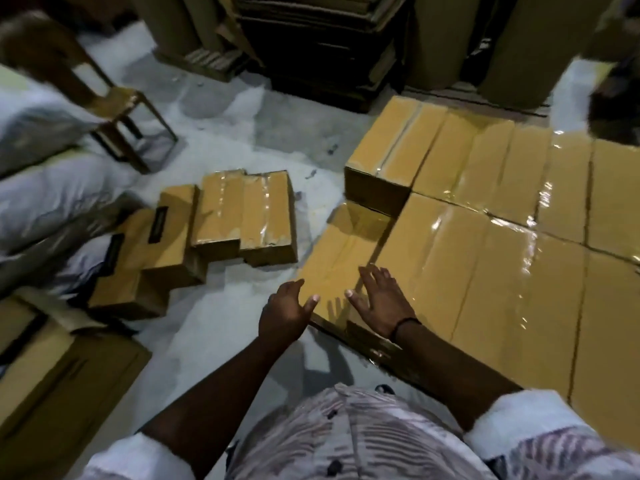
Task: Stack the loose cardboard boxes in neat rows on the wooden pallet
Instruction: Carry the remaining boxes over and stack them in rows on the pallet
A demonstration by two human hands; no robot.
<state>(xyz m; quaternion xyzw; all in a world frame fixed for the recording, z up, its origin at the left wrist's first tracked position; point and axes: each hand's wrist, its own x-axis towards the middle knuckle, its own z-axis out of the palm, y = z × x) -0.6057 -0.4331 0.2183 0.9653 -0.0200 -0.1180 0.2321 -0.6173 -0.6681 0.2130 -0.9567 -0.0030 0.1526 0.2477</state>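
Closest in, along the bottom edge: striped shirt (pixel 363 438) with dark buttons, white cuffs rolled up on both forearms. Just ahead, left hand (pixel 285 315) and right hand (pixel 379 304), both slack and unclenched, fingers spread, gripping nothing. Thin black band (pixel 403 323) around the right wrist.

Directly under and between the hands: low box (pixel 343 251). Left hand at its near left edge, thumb turned toward the cardboard. Right hand palm-down over its near top, finger shadows cast on the surface. Actual contact impossible to tell. Plain tan cardboard, flat rectangular top, centre seam under clear tape, near corner scuffed and dark.

Right of it, touching: stack (pixel 502 289), tight rows of the same tan boxes forming one level top, glossy tape strips catching the light, thin dark gaps between neighbours. Pallet underneath hidden. At the far left corner of that block, raised box (pixel 388 150), one layer higher, shadowed side face toward the low box.

Left, well apart from both hands: loose boxes (pixel 242 213) on the floor (pixel 225 126), a ragged stepped cluster, two taped tops side by side, others with dark label strips. Nearer, at lower left, bigger brown carton (pixel 69 375) with a flap up.

Pale, dusty, patchy concrete underfoot. Along the left edge, soft grey-white sacks (pixel 45 199), creased and bulging. Beyond them, wooden chair (pixel 117 109), blurred.

Farthest back: dark stack (pixel 322 46) of flat layers, too dim to name, flanked by tall brown rolls (pixel 440 39).
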